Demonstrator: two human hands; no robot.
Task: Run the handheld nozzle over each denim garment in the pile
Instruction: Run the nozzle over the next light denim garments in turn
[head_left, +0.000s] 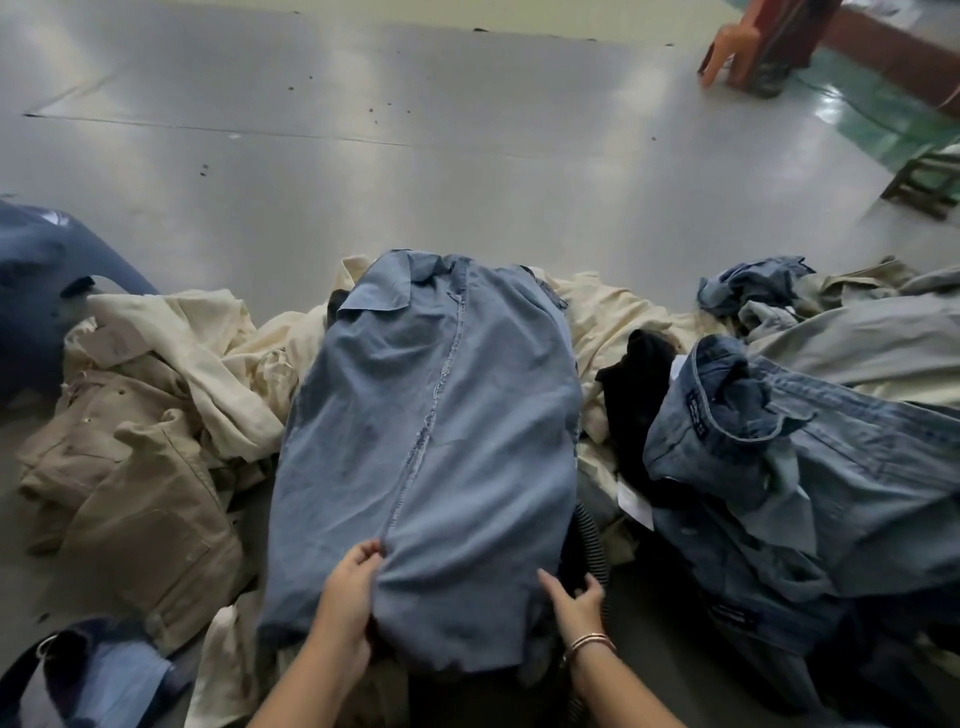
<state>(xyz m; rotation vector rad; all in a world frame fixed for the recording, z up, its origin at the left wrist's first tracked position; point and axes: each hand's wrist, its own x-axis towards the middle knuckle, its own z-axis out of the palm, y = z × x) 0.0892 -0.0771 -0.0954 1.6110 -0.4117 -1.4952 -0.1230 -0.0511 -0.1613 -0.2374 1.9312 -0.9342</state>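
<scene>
Denim, pale blue and soft-looking, is spread in front of me: a light blue denim garment (431, 431) laid seam-up over the heap of clothes on the grey floor (363, 156), its far end reaching toward the open floor and its near hem at my wrists. My left hand (345, 597) pinches a fold of the cloth beside the centre seam, and my right hand (574, 603) rests with fingers spread at the garment's right near edge, holding nothing that I can see; the two hands are apart, one at each side of the hem. A striped hose (589, 540) shows just beyond my right hand, tucked beside the garment, but the nozzle itself is hidden, so I cannot say where it lies. Cream and tan garments (156, 415) sit to the left, and darker denim shirts (779, 467) are piled to the right. I judge this step to be flattening the piece before the pass. To do it well I should pull the hem taut with both hands, smooth the wrinkles near the seam, and keep the hose free of the folds.
</scene>
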